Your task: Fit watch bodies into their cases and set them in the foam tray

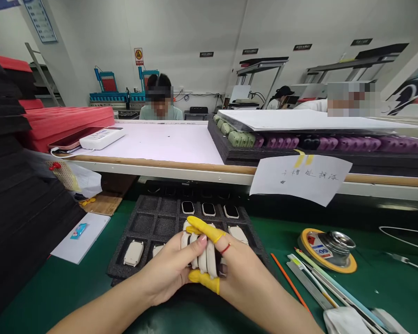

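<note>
Left hand (176,262) — thumb pressed on a row of off-white cases (211,260), other fingers mostly hidden. Right hand (237,260) — curled round same row, yellow finger covers (205,228) above and below. Row's held over black foam tray (142,223).

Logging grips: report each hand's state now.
Left hand: closed, holding several white cases together with the right.
Right hand: closed on the same cases.
</note>
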{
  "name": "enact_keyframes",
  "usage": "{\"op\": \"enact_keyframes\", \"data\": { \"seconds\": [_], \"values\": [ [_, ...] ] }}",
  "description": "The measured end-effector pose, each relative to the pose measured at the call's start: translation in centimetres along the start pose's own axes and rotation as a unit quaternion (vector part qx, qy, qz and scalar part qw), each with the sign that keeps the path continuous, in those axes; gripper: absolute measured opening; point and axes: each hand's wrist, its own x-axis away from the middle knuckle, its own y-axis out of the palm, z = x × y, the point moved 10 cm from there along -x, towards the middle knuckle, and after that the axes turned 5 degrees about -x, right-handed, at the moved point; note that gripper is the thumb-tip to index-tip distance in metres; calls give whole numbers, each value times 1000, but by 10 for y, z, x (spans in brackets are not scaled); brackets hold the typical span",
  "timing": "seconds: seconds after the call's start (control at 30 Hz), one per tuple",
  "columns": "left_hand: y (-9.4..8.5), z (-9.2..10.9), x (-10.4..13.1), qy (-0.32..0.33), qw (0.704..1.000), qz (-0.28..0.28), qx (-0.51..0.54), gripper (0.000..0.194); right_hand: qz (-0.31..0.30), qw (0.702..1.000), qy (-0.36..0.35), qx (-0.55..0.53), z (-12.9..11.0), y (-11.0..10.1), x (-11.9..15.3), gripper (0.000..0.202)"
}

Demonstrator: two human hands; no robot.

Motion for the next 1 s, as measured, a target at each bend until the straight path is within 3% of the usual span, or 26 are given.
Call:
{"op": "enact_keyframes", "data": {
  "seconds": [0.17, 0.33, 0.53, 0.7, 1.0],
  "values": [
    [20, 2, 17, -21, 996, -90, 10, 50, 50, 993, -99, -40, -21, -3, 0, 89],
    [12, 13, 25, 40, 997, -48, -45, 49, 71, 982, -130, -118, -29, -11, 2, 97],
    [18, 16, 24, 66, 990, -66, -103, 58, 72, 979, -94, -167, -22, -9, 6, 88],
    [9, 17, 22, 49, 985, 2, -164, 66, 77, 980, -81, -166, -17, -10, 4, 69],
    [5, 19, 22, 43, 977, 18, -207, 62, 74, 985, -87, -130, -20, -10, 3, 64]
  ]
}}
